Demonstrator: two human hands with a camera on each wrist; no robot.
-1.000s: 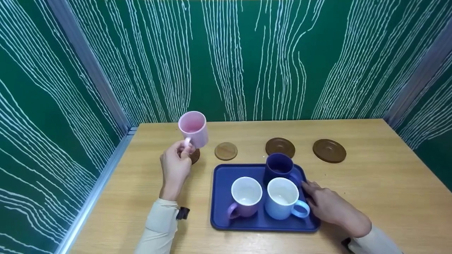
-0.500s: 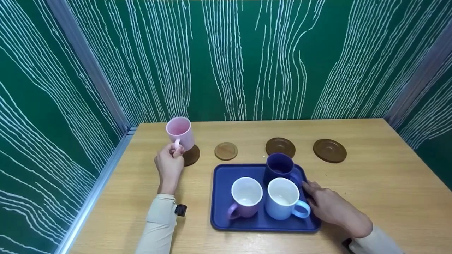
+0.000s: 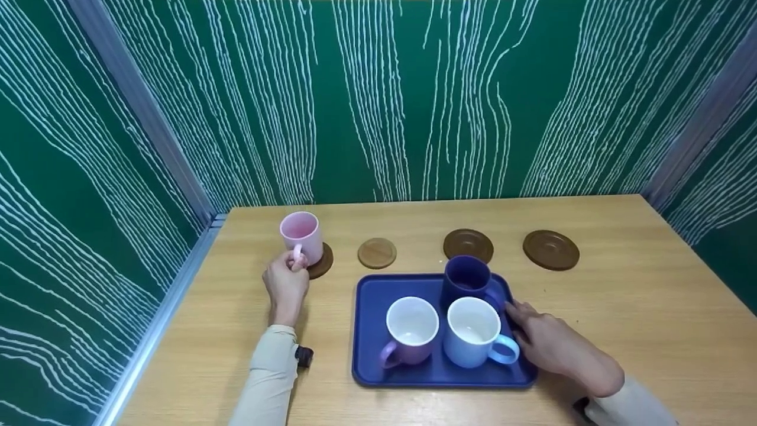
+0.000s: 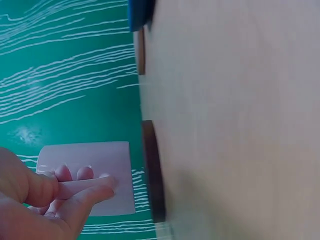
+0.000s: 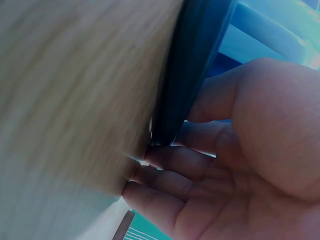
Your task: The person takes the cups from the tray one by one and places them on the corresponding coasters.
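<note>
My left hand [image 3: 286, 286] pinches the handle of a pink mug [image 3: 303, 242], held upright over a dark brown round coaster [image 3: 322, 264] at the table's left. In the left wrist view, a narrow gap separates the mug's base [image 4: 127, 175] from the coaster [image 4: 153, 170]. My right hand [image 3: 553, 340] grips the right rim of a blue tray [image 3: 369, 319]; in the right wrist view, its thumb lies over the tray edge [image 5: 187, 65] and its fingertips are low by the table. On the tray stand a purple mug [image 3: 412, 331], a light blue mug [image 3: 473, 334] and a dark blue mug [image 3: 461, 296].
A light wooden coaster [image 3: 377, 253] lies behind the tray. Two brown saucer-like coasters, the nearer one [image 3: 468, 244] partly behind the dark blue mug and the other [image 3: 551, 249] farther right, lie along the back. A green patterned wall [image 3: 331, 118] closes off the table's far edge.
The left hand has carried the pink mug left, then lowered it toward the dark brown coaster. The right hand and the tray stay in place.
</note>
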